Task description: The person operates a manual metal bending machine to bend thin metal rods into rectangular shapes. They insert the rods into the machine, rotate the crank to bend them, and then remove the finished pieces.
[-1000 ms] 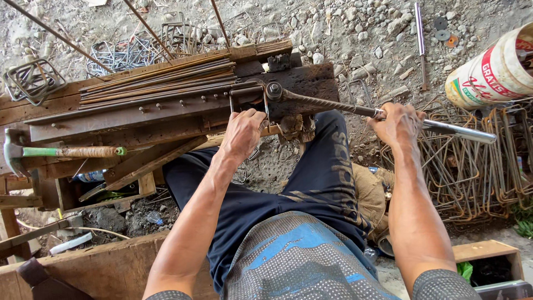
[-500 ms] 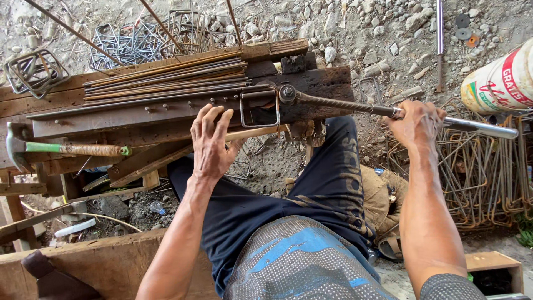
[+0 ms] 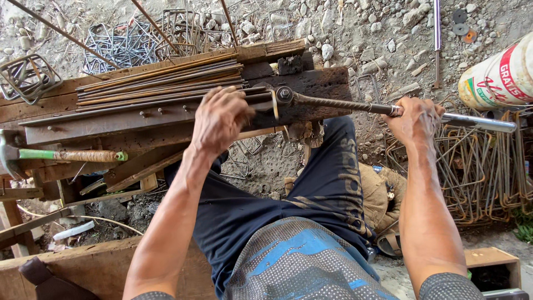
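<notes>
head view shows the right hand (image 3: pixel 415 119) clenched around the bending lever (image 3: pixel 355 105), a ribbed steel bar with a smooth pipe handle reaching past that hand to its right. left hand (image 3: pixel 219 119) lies palm down, fingers curled over a thin steel rod (image 3: pixel 166 100) on the wooden bench (image 3: pixel 83 125), just left of the lever's pivot. beyond the left hand lies a bundle of straight rods (image 3: pixel 161 75); far to its left a hammer (image 3: pixel 61 155) rests on the bench, and bent stirrups (image 3: pixel 477 166) pile beneath the right hand.
</notes>
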